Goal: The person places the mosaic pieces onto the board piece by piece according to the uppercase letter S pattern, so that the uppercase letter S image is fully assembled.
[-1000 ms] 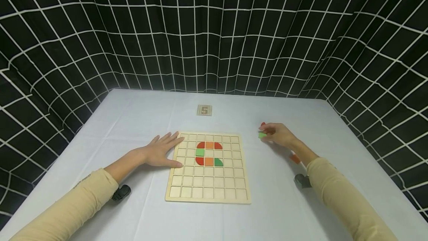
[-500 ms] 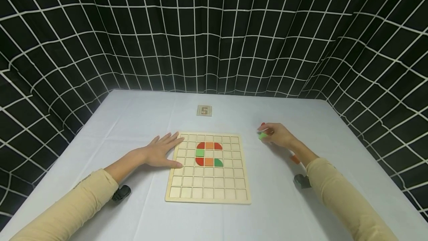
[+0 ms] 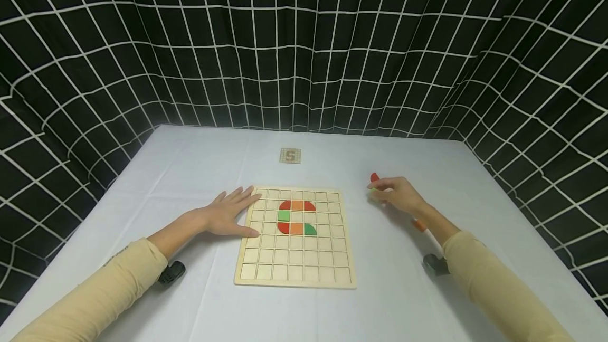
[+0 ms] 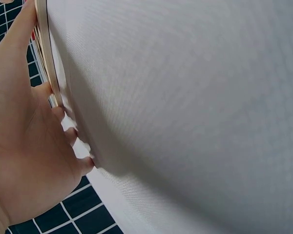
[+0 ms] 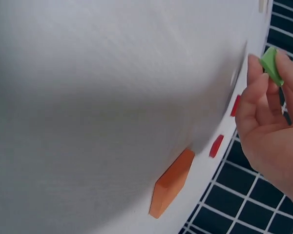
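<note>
The wooden grid board [image 3: 296,257] lies on the white table with red, orange and green pieces in several of its cells, forming a C-like shape. My left hand [image 3: 223,219] rests on the board's left edge, fingers spread and straight; the left wrist view shows the hand [image 4: 34,131] against the board's edge [image 4: 48,53]. To the right of the board, my right hand [image 3: 398,194] pinches a light green piece [image 5: 271,66] between thumb and fingers, above the table. A red piece [image 3: 374,177] lies just beyond those fingers.
A small card with an S-like figure [image 3: 290,155] lies behind the board. An orange piece [image 3: 419,225] is on the table under the right forearm. Red pieces [image 5: 216,146] show near the orange block [image 5: 172,183]. Black netted curtains surround the table.
My right hand has shifted slightly to the right, the green piece is now mostly covered by its fingers, and more of the red piece shows. My left hand has not visibly moved.
</note>
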A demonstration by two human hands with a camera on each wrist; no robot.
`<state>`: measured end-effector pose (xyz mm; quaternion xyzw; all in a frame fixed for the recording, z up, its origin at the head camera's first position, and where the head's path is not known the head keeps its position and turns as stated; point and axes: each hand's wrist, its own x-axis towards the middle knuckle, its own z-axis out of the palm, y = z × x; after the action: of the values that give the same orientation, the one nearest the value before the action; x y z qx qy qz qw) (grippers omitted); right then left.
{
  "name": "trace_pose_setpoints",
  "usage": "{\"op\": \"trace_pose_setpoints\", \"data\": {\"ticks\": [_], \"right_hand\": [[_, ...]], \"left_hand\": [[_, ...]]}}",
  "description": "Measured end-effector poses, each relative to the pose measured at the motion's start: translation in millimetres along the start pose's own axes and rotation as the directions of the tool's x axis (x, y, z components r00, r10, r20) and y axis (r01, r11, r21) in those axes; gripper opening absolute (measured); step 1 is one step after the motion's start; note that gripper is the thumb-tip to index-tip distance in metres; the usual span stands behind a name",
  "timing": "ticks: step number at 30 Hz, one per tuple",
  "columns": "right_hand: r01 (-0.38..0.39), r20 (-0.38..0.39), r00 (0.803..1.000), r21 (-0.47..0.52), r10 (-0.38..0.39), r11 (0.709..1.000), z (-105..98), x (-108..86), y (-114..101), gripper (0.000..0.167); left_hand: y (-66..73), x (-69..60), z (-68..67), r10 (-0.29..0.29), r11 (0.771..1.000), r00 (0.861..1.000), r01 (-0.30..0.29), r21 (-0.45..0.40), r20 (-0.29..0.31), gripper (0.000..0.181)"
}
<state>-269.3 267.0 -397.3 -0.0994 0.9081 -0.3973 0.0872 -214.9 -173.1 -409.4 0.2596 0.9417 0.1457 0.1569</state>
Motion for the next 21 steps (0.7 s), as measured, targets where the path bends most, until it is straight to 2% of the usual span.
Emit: {"op": "trace_pose_setpoints", "data": {"ticks": [4,10,21], "right_hand": [[-0.001,0.056,0.998,0.08,-0.004,0.997,2,-8.4,-4,0.03],[-0.051,0.139,0.99,0.091,0.038,0.995,10,-17.4,-13,0.036],[-0.095,0.134,0.987,0.081,0.084,0.992,22,-24.7,-25,0.028]], "left_hand": [[-0.4,0.1,0.1,0.004,1.0,1.0,-0.004,0.004,-0.001,0.098],[0.5,-0.1,-1.6,0.003,1.0,1.0,-0.003,-0.008,-0.004,0.099],[-0.3,0.1,0.2,0.002,1.0,1.0,-0.002,0.003,-0.001,0.099]]}}
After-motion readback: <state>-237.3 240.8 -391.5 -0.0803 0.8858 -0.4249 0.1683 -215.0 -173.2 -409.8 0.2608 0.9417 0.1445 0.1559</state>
